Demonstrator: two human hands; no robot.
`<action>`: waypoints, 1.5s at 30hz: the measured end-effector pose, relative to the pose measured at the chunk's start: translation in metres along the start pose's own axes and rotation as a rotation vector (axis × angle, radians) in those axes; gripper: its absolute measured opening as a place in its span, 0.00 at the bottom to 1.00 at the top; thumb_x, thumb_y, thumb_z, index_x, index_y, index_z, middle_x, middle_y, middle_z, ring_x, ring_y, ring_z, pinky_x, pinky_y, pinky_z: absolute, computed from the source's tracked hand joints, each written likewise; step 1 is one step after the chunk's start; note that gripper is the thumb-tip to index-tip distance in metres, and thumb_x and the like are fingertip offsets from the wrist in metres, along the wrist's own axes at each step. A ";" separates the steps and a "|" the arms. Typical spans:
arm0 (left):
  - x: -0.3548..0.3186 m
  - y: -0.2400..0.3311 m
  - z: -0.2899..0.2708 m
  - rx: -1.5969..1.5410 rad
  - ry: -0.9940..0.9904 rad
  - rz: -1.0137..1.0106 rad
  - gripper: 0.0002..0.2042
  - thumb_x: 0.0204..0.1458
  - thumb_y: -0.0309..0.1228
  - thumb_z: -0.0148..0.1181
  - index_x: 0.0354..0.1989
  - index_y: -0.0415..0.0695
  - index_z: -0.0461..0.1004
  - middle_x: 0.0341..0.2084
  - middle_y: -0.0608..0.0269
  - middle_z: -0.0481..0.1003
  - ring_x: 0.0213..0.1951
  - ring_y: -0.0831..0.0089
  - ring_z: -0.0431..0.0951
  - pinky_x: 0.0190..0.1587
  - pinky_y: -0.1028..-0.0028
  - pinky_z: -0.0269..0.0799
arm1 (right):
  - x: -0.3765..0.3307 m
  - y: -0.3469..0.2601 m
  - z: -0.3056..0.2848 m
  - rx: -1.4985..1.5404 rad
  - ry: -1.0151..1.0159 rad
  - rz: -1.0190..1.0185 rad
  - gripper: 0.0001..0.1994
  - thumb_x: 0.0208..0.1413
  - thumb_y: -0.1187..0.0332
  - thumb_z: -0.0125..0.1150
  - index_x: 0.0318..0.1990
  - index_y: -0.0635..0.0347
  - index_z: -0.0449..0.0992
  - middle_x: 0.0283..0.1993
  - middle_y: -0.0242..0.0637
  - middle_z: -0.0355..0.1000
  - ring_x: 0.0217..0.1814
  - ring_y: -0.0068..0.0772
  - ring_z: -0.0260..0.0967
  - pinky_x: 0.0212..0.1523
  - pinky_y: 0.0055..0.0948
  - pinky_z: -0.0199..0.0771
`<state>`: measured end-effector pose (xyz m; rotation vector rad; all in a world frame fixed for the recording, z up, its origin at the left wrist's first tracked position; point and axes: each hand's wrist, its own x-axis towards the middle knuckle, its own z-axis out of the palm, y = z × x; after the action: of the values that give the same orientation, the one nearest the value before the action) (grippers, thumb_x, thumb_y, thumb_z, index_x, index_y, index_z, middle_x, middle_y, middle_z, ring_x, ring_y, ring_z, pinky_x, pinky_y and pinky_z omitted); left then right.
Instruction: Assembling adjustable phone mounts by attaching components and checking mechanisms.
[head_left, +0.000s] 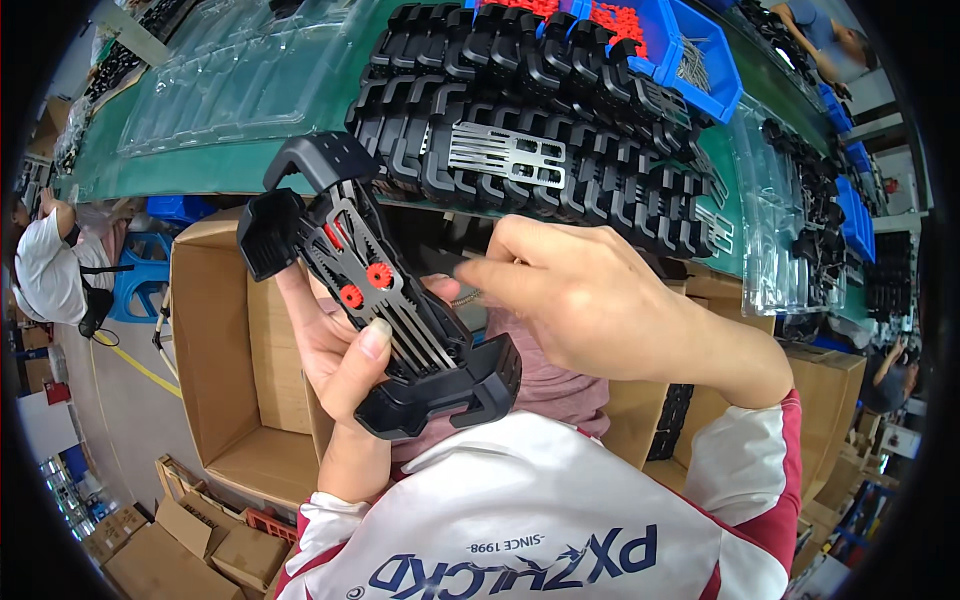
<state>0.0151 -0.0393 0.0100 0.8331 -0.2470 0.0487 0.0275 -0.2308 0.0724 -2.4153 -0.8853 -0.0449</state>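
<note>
My left hand (345, 365) grips a black plastic phone holder (440, 325), its thumb pressed on the long silver metal plate. The holder is tilted, with hooked jaws at both ends. Red gears (379, 276) show on its open inner side. Just right of the holder, my right hand (590, 290) is closed in a pinch, slightly blurred. A thin, spring-like metal piece (466, 298) shows by its fingertips and runs toward the holder; its far end is hidden.
Rows of black holder bodies (600, 180) with loose metal plates (508, 155) line the green bench (230, 168). Blue bins (715, 100) behind contain red gears and metal springs. Clear trays (240, 75) lie at left. A cardboard box (215, 350) stands below; co-workers sit at both sides.
</note>
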 end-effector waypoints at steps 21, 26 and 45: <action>-0.005 0.013 -0.016 0.300 -0.076 -0.101 0.45 0.44 0.14 0.47 0.68 0.39 0.26 0.55 0.36 0.65 0.36 0.64 0.79 0.36 0.80 0.74 | 0.009 -0.026 0.034 0.655 0.260 0.207 0.12 0.36 0.87 0.61 0.31 0.65 0.77 0.29 0.32 0.72 0.26 0.22 0.61 0.26 0.18 0.62; -0.007 0.009 -0.015 0.393 -0.069 -0.030 0.46 0.42 0.15 0.48 0.68 0.38 0.25 0.41 0.40 0.75 0.38 0.64 0.79 0.38 0.82 0.70 | 0.010 -0.041 0.051 0.796 0.382 0.423 0.12 0.35 0.86 0.61 0.32 0.65 0.78 0.28 0.33 0.73 0.26 0.23 0.61 0.26 0.19 0.63; -0.013 0.018 -0.020 0.172 -0.081 -0.054 0.47 0.43 0.12 0.48 0.67 0.39 0.22 0.55 0.38 0.65 0.25 0.75 0.76 0.25 0.87 0.67 | 0.000 -0.020 0.045 0.988 0.336 0.396 0.21 0.39 0.87 0.60 0.45 0.68 0.71 0.32 0.37 0.72 0.30 0.22 0.65 0.30 0.16 0.66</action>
<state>0.0035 -0.0116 0.0072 1.0141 -0.2995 -0.0145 0.0086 -0.1954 0.0443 -1.5319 -0.1639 0.1103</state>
